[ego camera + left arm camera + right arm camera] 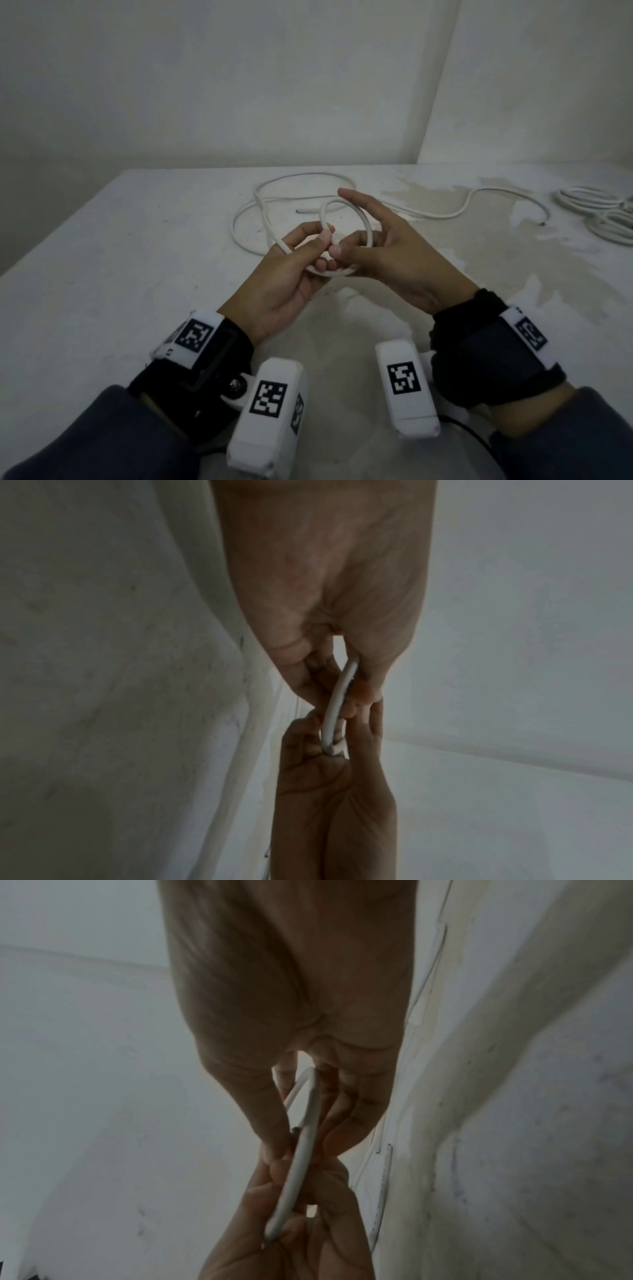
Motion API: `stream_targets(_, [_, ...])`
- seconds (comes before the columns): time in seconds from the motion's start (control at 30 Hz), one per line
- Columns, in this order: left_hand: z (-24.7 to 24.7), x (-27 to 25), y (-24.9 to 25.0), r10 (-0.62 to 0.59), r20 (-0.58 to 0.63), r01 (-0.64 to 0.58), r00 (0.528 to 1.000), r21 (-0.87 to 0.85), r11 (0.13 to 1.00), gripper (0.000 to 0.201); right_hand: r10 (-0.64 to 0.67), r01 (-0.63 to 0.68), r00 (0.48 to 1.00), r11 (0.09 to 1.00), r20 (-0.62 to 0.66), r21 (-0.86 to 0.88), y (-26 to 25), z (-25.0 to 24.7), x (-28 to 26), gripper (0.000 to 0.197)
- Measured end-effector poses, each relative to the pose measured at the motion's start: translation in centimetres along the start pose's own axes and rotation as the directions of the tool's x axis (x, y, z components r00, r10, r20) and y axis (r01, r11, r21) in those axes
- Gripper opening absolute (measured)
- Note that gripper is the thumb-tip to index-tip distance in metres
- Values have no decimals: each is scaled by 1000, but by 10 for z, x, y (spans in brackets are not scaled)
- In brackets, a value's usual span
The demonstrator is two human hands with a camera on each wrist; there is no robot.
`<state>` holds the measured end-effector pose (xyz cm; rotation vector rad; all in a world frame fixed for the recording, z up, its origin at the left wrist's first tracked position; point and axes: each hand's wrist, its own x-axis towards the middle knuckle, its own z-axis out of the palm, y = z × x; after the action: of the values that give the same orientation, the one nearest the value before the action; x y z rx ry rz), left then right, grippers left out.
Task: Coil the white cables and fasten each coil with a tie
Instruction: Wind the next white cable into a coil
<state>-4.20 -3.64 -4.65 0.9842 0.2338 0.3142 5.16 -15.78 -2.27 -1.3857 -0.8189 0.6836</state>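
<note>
Both hands hold a small loop of white cable just above the table. My left hand pinches the loop between thumb and forefinger. My right hand grips its right side with thumb and curled fingers, the index finger pointing straight out. In the left wrist view the cable runs from my left hand into my right hand. The right wrist view shows the cable between my right hand and left hand. The cable's loose length lies in wide loops behind. No tie shows.
A second white cable snakes across the stained white table to the right. Several coiled white cables lie at the far right edge. Walls close the back and right; the table's left edge falls away.
</note>
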Motion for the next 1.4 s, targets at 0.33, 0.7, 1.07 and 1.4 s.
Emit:
stream_targets(0.33, [-2,2,1,0,-196,1,981,4,1000,16,77,-38,976,981,205,-188,0,-2,-4,75])
stream_targets(0.7, [7,-5,2,14,-16,-15,1000,-34,999,5,52,24,984,908,-168,418,1,-15,6,52])
stream_targets(1.07, [10,-6,0,58,-27,-59,998,-38,998,20,207,-109,969,848,-134,518,8,3,11,23])
stream_targets(1.4, [7,-1,-1,118,-239,-147,964,-106,984,23,81,12,973,918,-218,397,8,3,15,30])
